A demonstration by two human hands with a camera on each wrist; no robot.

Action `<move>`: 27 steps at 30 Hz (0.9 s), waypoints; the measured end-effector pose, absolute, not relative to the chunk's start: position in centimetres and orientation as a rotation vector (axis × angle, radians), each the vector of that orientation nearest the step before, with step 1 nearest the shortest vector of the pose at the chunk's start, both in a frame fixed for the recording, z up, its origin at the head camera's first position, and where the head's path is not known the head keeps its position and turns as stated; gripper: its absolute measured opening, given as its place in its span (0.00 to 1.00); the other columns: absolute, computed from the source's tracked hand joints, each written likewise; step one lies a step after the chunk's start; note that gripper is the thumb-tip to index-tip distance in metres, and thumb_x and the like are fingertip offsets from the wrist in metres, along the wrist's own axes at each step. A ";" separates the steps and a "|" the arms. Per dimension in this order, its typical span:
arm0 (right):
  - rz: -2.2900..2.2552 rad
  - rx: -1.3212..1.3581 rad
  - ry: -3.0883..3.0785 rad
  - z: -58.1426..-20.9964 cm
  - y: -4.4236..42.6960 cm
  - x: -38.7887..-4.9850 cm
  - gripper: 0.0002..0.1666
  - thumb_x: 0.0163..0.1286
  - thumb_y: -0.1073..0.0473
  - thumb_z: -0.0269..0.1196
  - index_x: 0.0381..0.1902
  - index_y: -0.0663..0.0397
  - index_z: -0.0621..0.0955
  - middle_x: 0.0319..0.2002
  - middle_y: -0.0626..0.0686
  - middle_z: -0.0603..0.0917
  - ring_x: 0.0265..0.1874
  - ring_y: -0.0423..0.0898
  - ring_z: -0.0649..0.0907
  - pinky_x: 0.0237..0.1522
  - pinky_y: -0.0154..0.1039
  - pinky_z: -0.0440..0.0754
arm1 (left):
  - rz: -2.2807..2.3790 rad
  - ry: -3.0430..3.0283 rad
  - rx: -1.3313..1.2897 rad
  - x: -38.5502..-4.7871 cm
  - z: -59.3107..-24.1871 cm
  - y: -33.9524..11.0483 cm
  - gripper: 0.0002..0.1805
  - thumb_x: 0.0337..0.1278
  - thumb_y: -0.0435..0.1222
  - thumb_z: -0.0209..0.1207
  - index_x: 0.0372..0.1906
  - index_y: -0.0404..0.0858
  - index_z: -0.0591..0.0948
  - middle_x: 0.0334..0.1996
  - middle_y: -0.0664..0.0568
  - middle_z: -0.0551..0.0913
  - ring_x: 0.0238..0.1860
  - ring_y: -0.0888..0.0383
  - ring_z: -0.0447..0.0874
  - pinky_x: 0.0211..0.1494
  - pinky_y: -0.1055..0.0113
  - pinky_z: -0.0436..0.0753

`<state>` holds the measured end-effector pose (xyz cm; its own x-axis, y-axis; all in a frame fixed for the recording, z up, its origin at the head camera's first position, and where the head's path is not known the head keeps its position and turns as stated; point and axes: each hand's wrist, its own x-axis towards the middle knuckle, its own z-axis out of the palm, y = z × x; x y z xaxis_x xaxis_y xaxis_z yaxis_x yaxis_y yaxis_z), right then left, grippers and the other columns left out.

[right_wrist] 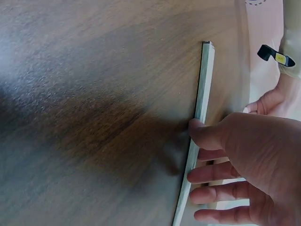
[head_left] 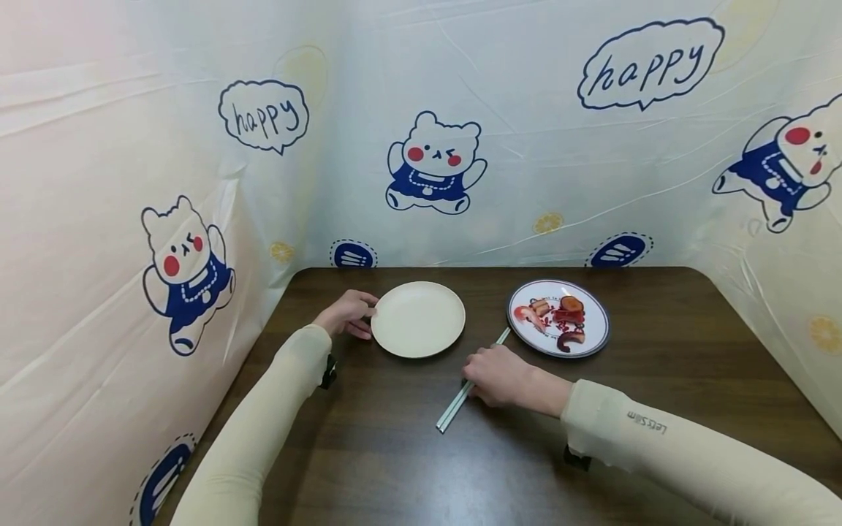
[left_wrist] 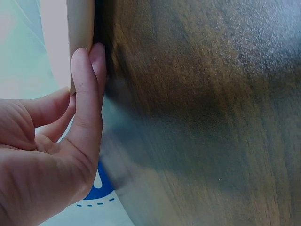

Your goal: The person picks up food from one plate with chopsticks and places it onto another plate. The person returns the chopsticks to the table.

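Observation:
My left hand (head_left: 349,313) is at the left edge of a plain cream plate (head_left: 421,319) and pinches its rim. In the left wrist view the thumb meets the rim of the plate (left_wrist: 81,26) while the fingertips lie against its underside. My right hand (head_left: 498,374) holds a pair of pale green chopsticks (head_left: 453,411) near their middle, to the right of and nearer than the cream plate. The right wrist view has the thumb and fingertips on the chopsticks (right_wrist: 203,84), close to the table surface. Part of their length is covered by the hand.
A white plate with a blue rim (head_left: 596,343) stands at the back right, bearing several red and brown food pieces (head_left: 567,315). Both plates sit on a dark wooden table (head_left: 388,460). A printed curtain (head_left: 526,168) surrounds the back and sides.

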<state>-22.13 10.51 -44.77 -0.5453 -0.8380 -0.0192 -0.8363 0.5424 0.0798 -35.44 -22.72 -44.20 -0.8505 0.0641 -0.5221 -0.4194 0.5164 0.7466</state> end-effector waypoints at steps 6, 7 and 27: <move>-0.424 1.554 -2.632 -44.0 9.6 -21.9 0.13 0.58 0.46 0.79 0.35 0.41 0.86 0.36 0.47 0.83 0.38 0.49 0.82 0.34 0.45 0.84 | 1.311 2.269 -0.297 -35.4 -44.2 -22.8 0.25 0.80 0.30 0.52 0.76 0.34 0.70 0.53 0.36 0.78 0.32 0.48 0.87 0.39 0.58 0.93; -0.488 1.553 -2.605 -43.9 9.4 -21.9 0.14 0.56 0.46 0.80 0.35 0.40 0.86 0.36 0.47 0.83 0.39 0.48 0.82 0.34 0.45 0.83 | 1.311 2.270 -0.298 -35.4 -44.1 -22.8 0.25 0.80 0.30 0.52 0.76 0.34 0.70 0.53 0.36 0.78 0.32 0.48 0.87 0.39 0.58 0.93; -1.192 1.362 -2.167 -45.6 5.2 -19.1 0.07 0.74 0.47 0.63 0.43 0.27 0.88 0.38 0.44 0.87 0.32 0.48 0.80 0.40 0.49 0.81 | 1.289 2.282 -0.274 -35.3 -43.9 -22.4 0.25 0.80 0.30 0.53 0.76 0.34 0.70 0.54 0.35 0.78 0.33 0.48 0.87 0.39 0.58 0.93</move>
<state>-19.14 5.19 -45.64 -0.4958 -0.8542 -0.1567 -0.5897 0.1987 0.7828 -35.25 -22.37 -43.86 -0.8544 0.0681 -0.5151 -0.4061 0.5310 0.7438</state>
